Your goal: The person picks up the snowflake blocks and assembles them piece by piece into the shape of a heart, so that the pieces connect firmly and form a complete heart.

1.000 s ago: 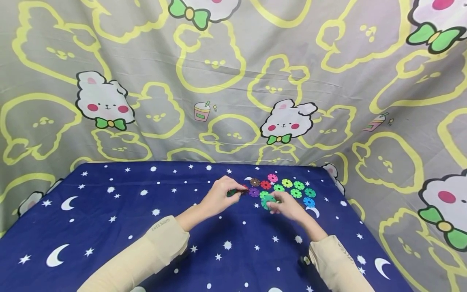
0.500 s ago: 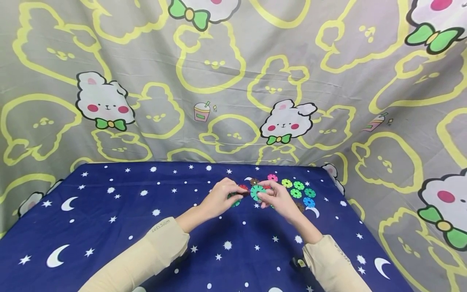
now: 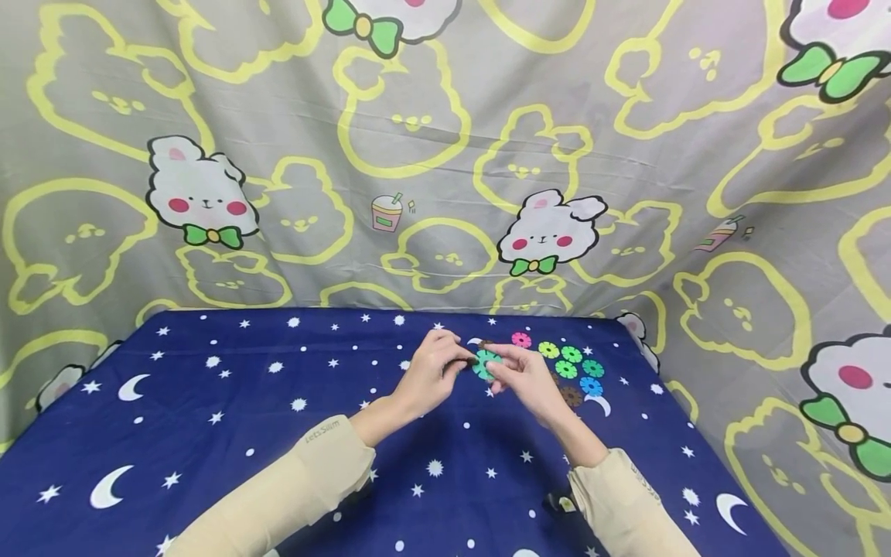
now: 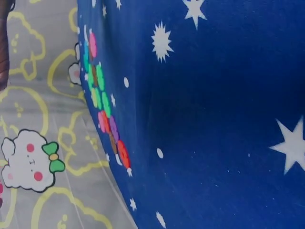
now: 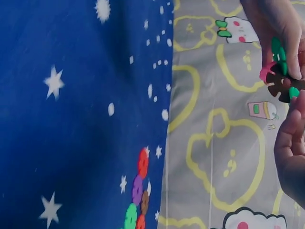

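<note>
Both hands meet above the far right part of the table. My left hand [image 3: 433,373] pinches a small joined cluster of notched plastic building discs. In the right wrist view the cluster shows a brown disc [image 5: 275,87], a green disc [image 5: 278,55] and a pink disc [image 5: 266,71]. My right hand [image 3: 530,381] pinches a teal-green notched disc [image 3: 482,367] by its right side. Its left edge is right at the cluster, at the left fingertips. Fingers hide much of the cluster.
Loose notched discs lie on the dark blue starry cloth [image 3: 292,449], among them a pink disc [image 3: 520,340], a blue disc [image 3: 591,387] and a brown disc [image 3: 571,397]. More, including a purple disc [image 4: 114,128], show in the left wrist view. A patterned curtain [image 3: 292,255] hangs behind.
My right hand has moved left and up, bringing the teal-green disc to the cluster in my left hand. The left hand has risen slightly and shifted right.
</note>
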Action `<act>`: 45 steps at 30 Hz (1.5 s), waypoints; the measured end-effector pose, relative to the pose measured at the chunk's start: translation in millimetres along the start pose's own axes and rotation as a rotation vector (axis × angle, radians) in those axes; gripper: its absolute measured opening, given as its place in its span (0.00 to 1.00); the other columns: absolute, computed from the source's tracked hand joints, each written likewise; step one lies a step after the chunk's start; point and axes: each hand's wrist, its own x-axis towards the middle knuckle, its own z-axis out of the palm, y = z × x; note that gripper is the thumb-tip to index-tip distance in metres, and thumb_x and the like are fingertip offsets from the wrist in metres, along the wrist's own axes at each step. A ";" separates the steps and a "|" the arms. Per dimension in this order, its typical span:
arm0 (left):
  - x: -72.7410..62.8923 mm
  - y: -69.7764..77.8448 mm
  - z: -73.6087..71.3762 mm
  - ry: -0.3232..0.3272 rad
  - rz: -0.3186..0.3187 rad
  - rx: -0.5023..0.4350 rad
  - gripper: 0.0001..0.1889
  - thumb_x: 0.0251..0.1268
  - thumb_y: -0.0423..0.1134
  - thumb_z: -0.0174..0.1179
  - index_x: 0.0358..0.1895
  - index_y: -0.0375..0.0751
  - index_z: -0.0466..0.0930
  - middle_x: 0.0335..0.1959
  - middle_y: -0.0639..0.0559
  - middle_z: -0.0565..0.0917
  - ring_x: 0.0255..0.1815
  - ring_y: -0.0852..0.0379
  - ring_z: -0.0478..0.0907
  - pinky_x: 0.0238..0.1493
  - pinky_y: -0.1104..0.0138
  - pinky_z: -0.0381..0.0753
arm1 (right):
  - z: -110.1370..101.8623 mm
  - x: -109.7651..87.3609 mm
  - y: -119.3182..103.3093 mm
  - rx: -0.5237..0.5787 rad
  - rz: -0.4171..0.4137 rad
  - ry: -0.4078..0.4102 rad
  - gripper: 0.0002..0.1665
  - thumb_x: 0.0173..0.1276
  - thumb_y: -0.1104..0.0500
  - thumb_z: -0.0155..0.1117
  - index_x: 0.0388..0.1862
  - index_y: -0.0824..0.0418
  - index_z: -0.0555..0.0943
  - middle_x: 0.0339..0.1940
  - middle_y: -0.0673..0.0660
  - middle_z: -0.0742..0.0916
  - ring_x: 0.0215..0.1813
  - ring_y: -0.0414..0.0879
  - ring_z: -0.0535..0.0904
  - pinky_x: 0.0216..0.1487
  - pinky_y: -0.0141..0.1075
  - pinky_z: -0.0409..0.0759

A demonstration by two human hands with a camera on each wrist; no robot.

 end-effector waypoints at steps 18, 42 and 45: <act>2.4 2.8 1.8 0.064 0.096 -0.018 0.08 0.49 0.18 0.59 0.28 0.33 0.80 0.27 0.47 0.80 0.46 0.47 0.75 0.54 0.63 0.72 | 15.6 -5.2 -4.9 0.056 -0.032 0.108 0.21 0.65 0.68 0.55 0.55 0.78 0.70 0.18 0.48 0.80 0.20 0.36 0.76 0.31 0.28 0.77; 3.0 4.7 -10.3 -0.043 -0.125 0.064 0.14 0.50 0.38 0.68 0.41 0.38 0.82 0.41 0.47 0.79 0.40 0.53 0.76 0.40 0.62 0.76 | 16.7 -3.1 2.5 0.102 -0.070 0.263 0.17 0.63 0.73 0.53 0.51 0.80 0.71 0.23 0.44 0.83 0.25 0.35 0.79 0.33 0.28 0.78; 6.8 5.3 -13.7 -0.109 -0.215 -0.030 0.15 0.56 0.32 0.62 0.48 0.34 0.78 0.46 0.43 0.80 0.41 0.51 0.79 0.40 0.63 0.78 | 16.2 -3.8 5.1 0.066 -0.091 0.212 0.17 0.63 0.73 0.54 0.50 0.80 0.72 0.24 0.48 0.84 0.25 0.36 0.80 0.34 0.28 0.79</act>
